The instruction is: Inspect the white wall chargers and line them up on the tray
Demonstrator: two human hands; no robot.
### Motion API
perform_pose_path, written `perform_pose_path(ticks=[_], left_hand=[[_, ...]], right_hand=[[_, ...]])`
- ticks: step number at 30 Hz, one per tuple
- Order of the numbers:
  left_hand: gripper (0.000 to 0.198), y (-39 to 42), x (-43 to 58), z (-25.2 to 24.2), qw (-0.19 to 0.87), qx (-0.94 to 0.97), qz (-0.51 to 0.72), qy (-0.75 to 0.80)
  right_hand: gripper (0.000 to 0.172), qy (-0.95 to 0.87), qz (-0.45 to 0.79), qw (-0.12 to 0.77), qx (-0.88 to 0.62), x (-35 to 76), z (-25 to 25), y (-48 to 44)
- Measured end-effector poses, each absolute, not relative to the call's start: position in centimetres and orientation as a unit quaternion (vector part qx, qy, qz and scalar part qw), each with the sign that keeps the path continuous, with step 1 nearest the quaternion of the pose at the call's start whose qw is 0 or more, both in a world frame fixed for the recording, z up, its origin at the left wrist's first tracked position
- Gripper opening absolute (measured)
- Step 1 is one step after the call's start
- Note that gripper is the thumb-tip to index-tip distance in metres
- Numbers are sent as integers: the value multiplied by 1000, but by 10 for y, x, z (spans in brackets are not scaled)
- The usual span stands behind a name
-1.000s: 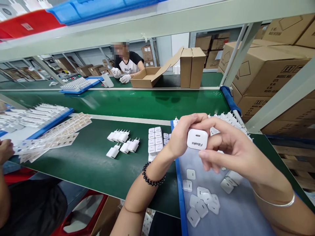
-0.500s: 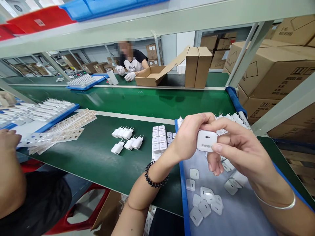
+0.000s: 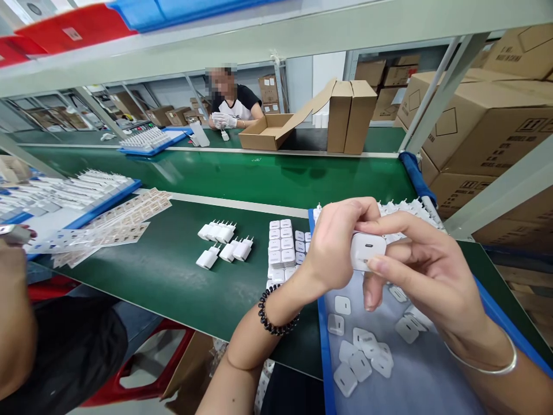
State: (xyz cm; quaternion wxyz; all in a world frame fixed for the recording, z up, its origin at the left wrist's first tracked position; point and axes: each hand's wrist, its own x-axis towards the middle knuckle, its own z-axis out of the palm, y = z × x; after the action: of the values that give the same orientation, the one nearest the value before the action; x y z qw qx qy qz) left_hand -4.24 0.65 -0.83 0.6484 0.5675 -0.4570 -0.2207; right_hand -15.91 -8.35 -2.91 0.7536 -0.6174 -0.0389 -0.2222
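A white charger [image 3: 359,252] with a USB-C port is held up over a blue-rimmed tray [image 3: 427,386]. My left hand [image 3: 334,245] is closed around its left side, with most of the fingers hidden behind it. My right hand [image 3: 432,271] pinches it from the right, thumb at the lower corner and index finger along the top edge. Below in the tray lie several loose clear-white caps with port slots, among them a cap [image 3: 345,378] at the lower left. Chargers with pins [image 3: 404,208] crowd the tray's far end, partly hidden by my hands.
Stacked white blocks [image 3: 280,242] stand left of the tray. Several plug chargers [image 3: 224,231] lie on the green table [image 3: 181,282]. Sticker sheets [image 3: 125,225] and another charger tray [image 3: 101,210] are at left, beside a co-worker's arm [image 3: 17,317]. A gloved person [image 3: 235,104] sits opposite, near an open carton [image 3: 263,135].
The charger and my hands have shifted slightly right, and its face is turned a little, so the printed mark is now mostly covered by my right thumb. The co-worker at left now holds a white item.
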Motion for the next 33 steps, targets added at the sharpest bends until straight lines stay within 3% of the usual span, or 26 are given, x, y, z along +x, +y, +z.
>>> perform_pose_path(ticks=[7,12,14,21,33], left_hand=[[47,3,-51,-14,669,580,-172,-431],[45,-1,-56,-16,697,547,-206,-415],[44,0,-55,-14,706,533,-233,-403],[46,6,-52,-3,714,467,-346,-391],[46,7,-53,-4,708,491,-303,-406]], right_hand=[[21,-6,-293,669,-683,-161,-30,-79],[23,0,-333,579,-744,-163,-32,-85],[24,-15,-310,581,-752,-165,-31,-88],[56,-83,-245,603,-755,-177,-28,-92],[46,-96,-245,642,-720,-171,-34,-94]])
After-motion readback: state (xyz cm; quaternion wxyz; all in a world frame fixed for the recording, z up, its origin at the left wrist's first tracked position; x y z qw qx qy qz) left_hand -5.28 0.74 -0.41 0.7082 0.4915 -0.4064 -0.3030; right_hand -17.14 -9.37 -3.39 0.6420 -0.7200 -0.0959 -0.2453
